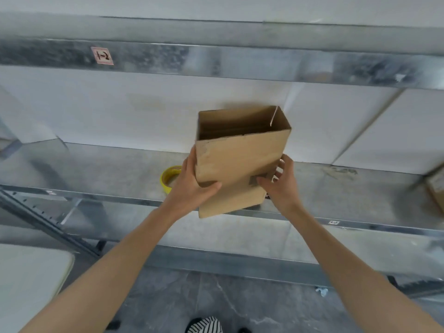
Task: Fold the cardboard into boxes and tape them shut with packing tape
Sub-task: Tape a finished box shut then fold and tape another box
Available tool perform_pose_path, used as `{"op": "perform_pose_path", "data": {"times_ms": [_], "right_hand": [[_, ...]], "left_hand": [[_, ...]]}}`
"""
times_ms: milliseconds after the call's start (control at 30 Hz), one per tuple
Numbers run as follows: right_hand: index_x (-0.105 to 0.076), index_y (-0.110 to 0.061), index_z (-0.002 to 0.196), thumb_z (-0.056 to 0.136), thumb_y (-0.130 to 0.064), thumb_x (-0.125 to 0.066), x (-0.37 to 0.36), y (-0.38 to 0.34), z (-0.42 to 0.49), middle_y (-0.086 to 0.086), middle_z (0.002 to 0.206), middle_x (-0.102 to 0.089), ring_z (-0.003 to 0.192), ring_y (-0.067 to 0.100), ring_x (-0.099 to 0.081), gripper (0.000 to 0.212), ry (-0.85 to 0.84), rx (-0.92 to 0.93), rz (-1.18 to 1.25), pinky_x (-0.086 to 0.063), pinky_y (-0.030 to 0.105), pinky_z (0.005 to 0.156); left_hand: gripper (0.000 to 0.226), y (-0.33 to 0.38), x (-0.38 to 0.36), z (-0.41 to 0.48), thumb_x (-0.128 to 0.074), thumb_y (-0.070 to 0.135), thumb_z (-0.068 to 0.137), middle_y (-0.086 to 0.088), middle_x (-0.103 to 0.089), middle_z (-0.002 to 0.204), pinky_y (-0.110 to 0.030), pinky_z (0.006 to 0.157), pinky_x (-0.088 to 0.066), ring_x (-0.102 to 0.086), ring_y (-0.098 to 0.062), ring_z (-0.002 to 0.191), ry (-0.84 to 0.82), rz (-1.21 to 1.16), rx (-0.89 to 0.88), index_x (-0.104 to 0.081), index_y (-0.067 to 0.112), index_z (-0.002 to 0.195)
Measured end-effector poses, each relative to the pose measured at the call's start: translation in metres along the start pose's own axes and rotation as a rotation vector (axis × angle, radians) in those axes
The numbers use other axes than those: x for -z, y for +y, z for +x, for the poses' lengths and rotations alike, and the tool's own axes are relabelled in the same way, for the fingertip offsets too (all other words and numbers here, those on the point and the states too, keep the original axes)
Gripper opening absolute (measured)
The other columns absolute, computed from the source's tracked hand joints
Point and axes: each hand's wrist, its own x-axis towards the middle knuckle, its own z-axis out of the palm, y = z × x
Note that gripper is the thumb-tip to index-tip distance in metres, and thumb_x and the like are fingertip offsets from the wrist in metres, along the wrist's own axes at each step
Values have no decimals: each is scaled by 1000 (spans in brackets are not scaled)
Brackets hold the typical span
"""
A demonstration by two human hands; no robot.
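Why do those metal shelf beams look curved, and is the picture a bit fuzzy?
In the head view the wide-angle lens bows the upper shelf beam and the lower shelf edge. In the same view the cardboard box, the left hand and the right hand look soft, probably from motion. The light is flat, with pale glare patches on the beam and only soft shadows.

brown cardboard box, yellow tape roll, grey metal shelf, black-and-white striped shoe.
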Motion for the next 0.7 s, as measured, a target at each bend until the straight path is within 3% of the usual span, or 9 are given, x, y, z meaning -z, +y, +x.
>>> {"op": "perform_pose_path", "data": {"times_ms": [167, 300, 400, 500, 567, 633, 700], "right_hand": [[-27, -32, 141, 81, -26, -72, -2, 6, -8, -7, 130, -45, 114, 18, -51, 75, 4, 69, -51, -52, 36, 89], [-31, -37, 141, 82, -37, -68, 0, -4, -6, -7, 130, -49, 116, 16, -51, 70, 2, 64, 28, -52, 35, 89], [-38, -31, 140, 89, -32, -62, -4, -8, -8, -5, 127, -53, 115, 16, -52, 56, -11, 53, 41, -53, 34, 89], [-46, -28, 134, 84, -53, -58, -4, -11, -12, -4, 125, -56, 113, 17, -54, 57, -1, 28, 41, -53, 34, 86], [-56, -28, 123, 82, -62, -51, -5, -16, -13, -3, 120, -59, 108, 16, -57, 54, 2, 18, 46, -54, 35, 84], [-62, -25, 100, 92, -52, -47, -7, -24, -15, -2, 112, -60, 99, 15, -57, 31, 28, 30, 32, -51, 35, 81], [-61, -20, 88, 97, -42, -47, -11, -30, -16, -3, 106, -56, 94, 17, -56, 27, 76, 30, 22, -48, 35, 79]], "left_hand": [[83, -2, -1, 1, -67, 45, 70, 5, -54, 129, -40, 98, -48, -53, -9, 116, 74, -86, -30, -29, 33, 142], [74, -4, 4, 3, -61, 46, 82, 10, -46, 140, -39, 104, -42, -45, -9, 127, 81, -150, -93, -22, 42, 145], [51, 0, 5, 1, -59, 36, 89, 13, -49, 134, -13, 97, -39, -46, 8, 118, 90, -177, -100, -37, 41, 135], [21, 6, 7, -1, -53, 28, 96, 12, -54, 120, 0, 77, -38, -50, 18, 99, 98, -173, -76, -51, 40, 113], [12, 6, 11, 0, -48, 35, 98, 12, -56, 119, -4, 78, -40, -54, 14, 99, 90, -239, -35, -56, 42, 104], [20, 5, 15, 5, -49, 50, 94, 10, -62, 119, -20, 88, -46, -58, 2, 105, 89, -328, 24, -60, 38, 106], [25, 4, 18, 14, -50, 57, 87, 6, -62, 121, -36, 96, -47, -59, -9, 110, 128, -337, 58, -61, 40, 100]]}}
